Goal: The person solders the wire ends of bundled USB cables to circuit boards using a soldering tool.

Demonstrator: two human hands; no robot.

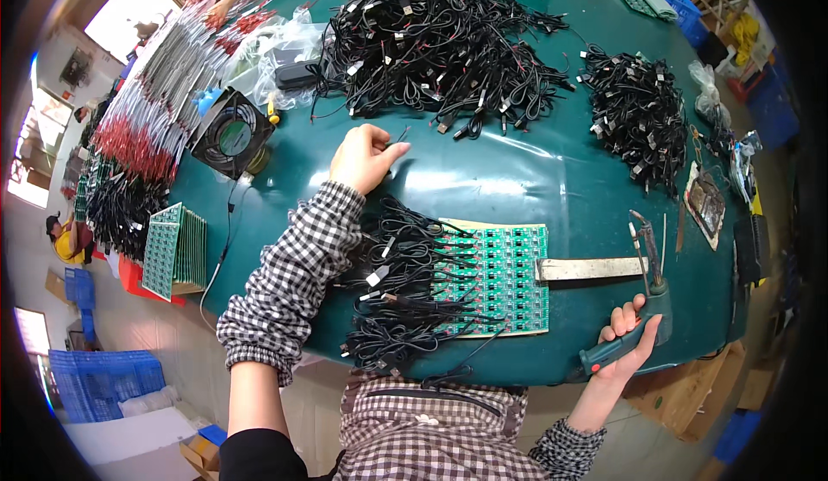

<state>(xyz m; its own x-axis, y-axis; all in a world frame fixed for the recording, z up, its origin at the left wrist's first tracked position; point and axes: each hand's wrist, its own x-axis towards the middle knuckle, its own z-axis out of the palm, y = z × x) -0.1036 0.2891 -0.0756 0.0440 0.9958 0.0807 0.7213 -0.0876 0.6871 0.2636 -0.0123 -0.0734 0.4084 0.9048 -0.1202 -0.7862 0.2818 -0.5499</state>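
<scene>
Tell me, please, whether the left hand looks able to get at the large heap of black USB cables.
Probably yes: only bare green tabletop shows between the left hand and the large heap of black USB cables, though it may be holding a thin dark wire.

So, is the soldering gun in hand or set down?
In hand: the right hand is wrapped around the handle of the green soldering gun, whose metal end points away from the person.
</scene>
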